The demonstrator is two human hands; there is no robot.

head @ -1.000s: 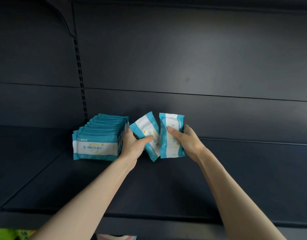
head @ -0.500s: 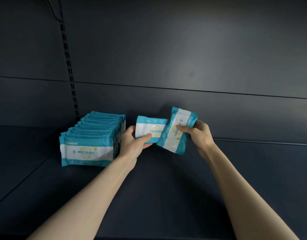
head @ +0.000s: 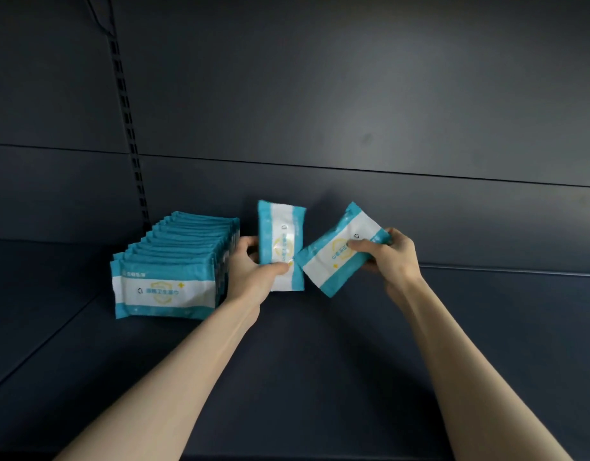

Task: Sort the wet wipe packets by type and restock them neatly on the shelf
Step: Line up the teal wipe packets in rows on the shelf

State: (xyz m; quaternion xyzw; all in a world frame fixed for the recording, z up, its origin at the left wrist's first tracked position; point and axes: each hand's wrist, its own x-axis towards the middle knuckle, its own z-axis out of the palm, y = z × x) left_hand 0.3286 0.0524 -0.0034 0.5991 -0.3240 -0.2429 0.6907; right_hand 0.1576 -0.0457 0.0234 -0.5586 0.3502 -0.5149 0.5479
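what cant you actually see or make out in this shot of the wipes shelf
Head view only:
- Row of packets: only the front face shows; the rest overlap, count unclear.
- Left packet: lower part covered by the left hand.
- Right packet: print blurred, unreadable.
- Shelf: front edge cut off.

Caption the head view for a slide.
Each hand, left and right, holds a teal wipe packet beside the packet row on the shelf.

a dark shelf (head: 320, 377) carries a row of teal-and-white wipe packets (head: 174, 271) standing at its back left.
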